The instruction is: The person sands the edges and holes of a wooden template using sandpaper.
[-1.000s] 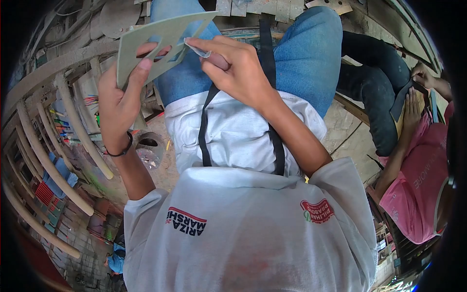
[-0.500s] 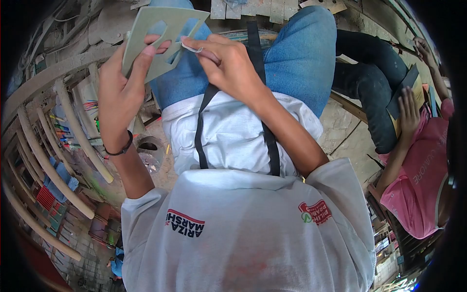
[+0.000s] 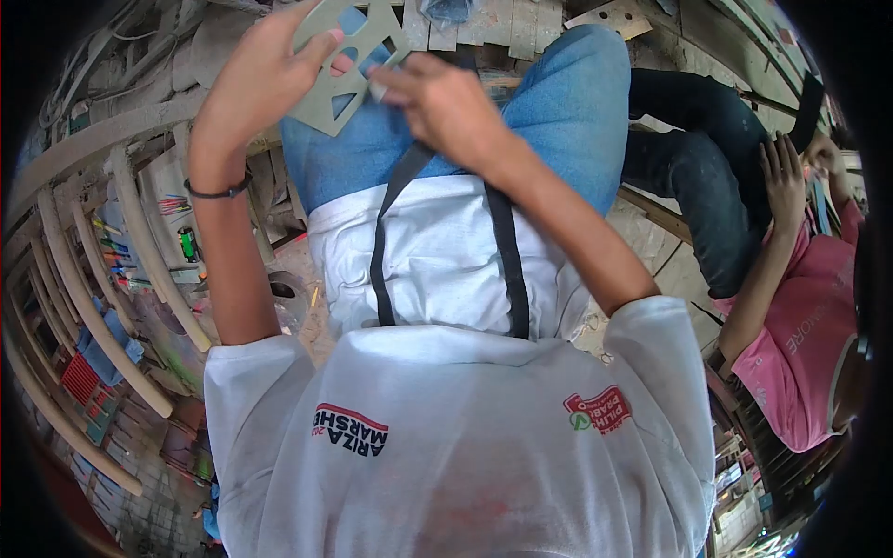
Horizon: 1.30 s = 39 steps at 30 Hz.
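Up over the blue-jeaned knees (image 3: 558,102), the left hand (image 3: 256,79) grips a flat grey-green cut-out panel (image 3: 339,88), fingers wrapped round its near edge with one fingertip poking through an opening. That panel is tilted, its pierced shapes showing denim behind them. Right beside it, the right hand (image 3: 446,102) is pinched shut on a small pale scrap (image 3: 379,90), pressing it against the panel's right-hand edge. What the scrap is made of is too small to tell. So the two hands are close together, both meeting at the panel, one clamping it, the other working at its rim.

A dark band (image 3: 219,191) circles the left wrist. Below the hands, a white shirt (image 3: 446,270) with a black strap (image 3: 391,223) fills the middle of the view, printed lettering across the chest.

Off to the left, curved wooden slats (image 3: 112,307) fan out over a cluttered floor, with coloured pens or sticks (image 3: 116,251) lying among them. Along the top edge sit pale wooden pieces (image 3: 484,19), one with drilled holes (image 3: 609,17).

On the right, a second person in a pink top (image 3: 805,344) and dark trousers (image 3: 693,158) sits close by, a hand (image 3: 781,172) raised against a dark flat piece (image 3: 807,112) held up near the frame's edge.
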Each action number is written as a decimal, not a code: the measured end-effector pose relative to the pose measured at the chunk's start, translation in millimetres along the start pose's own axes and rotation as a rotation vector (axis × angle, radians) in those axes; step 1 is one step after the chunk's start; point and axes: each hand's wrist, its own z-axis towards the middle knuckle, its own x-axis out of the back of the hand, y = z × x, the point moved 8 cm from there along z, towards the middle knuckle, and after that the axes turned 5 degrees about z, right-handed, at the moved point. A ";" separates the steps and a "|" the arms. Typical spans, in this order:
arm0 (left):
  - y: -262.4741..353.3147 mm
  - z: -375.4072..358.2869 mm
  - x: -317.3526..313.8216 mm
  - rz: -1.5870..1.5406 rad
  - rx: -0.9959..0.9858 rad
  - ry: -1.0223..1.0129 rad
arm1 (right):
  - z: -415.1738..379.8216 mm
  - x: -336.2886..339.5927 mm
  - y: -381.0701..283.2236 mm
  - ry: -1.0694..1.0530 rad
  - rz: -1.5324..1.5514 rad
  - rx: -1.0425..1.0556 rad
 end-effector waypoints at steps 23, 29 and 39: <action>44.0 35.0 -10.1 0.308 -0.317 -0.056 | 5.1 12.4 24.0 -0.154 -0.181 0.115; 35.6 52.4 -26.3 0.301 -0.301 -0.130 | -7.7 -1.2 47.3 0.080 0.257 0.226; 38.6 40.3 -13.3 0.343 -0.265 -0.016 | -17.9 -33.9 22.4 -0.022 1.899 -0.936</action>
